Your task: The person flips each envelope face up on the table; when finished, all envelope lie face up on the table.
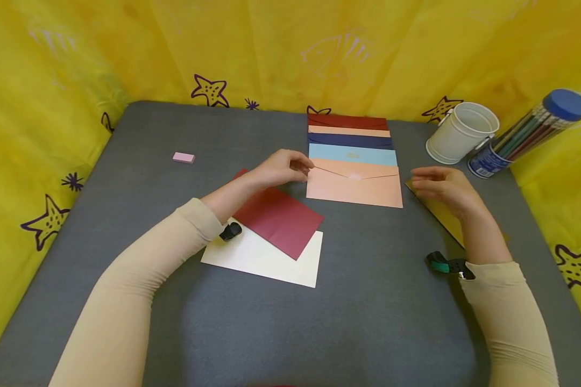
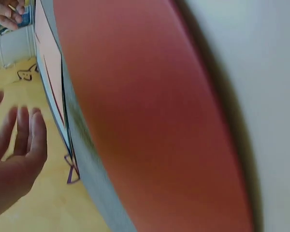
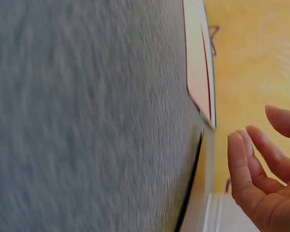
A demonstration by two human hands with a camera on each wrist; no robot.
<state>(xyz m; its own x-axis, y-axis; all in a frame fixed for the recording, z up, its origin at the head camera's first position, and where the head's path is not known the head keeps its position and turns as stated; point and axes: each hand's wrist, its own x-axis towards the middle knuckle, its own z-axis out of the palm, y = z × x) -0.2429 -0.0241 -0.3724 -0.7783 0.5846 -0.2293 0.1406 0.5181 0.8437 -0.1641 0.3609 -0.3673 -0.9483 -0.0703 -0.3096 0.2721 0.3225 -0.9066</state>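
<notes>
A row of overlapping envelopes lies at the back middle of the table, with a peach envelope (image 1: 353,191) in front of light blue (image 1: 331,152), navy (image 1: 336,141) and dark red ones. My left hand (image 1: 287,165) is at the left edge of this row, its fingers loosely bent and nothing in them; the left wrist view shows the thumb apart. Beneath that forearm, a crimson envelope (image 1: 285,220) lies askew over a cream envelope (image 1: 271,269). To the right of the row, my right hand (image 1: 443,188) hovers over a gold envelope (image 1: 447,217), fingers relaxed, partly covering it.
A white metal bucket (image 1: 445,142) stands at the back right, beside a blue container of pencils (image 1: 486,161). Toward the back left lies a small pink eraser (image 1: 183,157). A yellow curtain (image 1: 271,48) with sea drawings hangs around the grey table (image 1: 358,312).
</notes>
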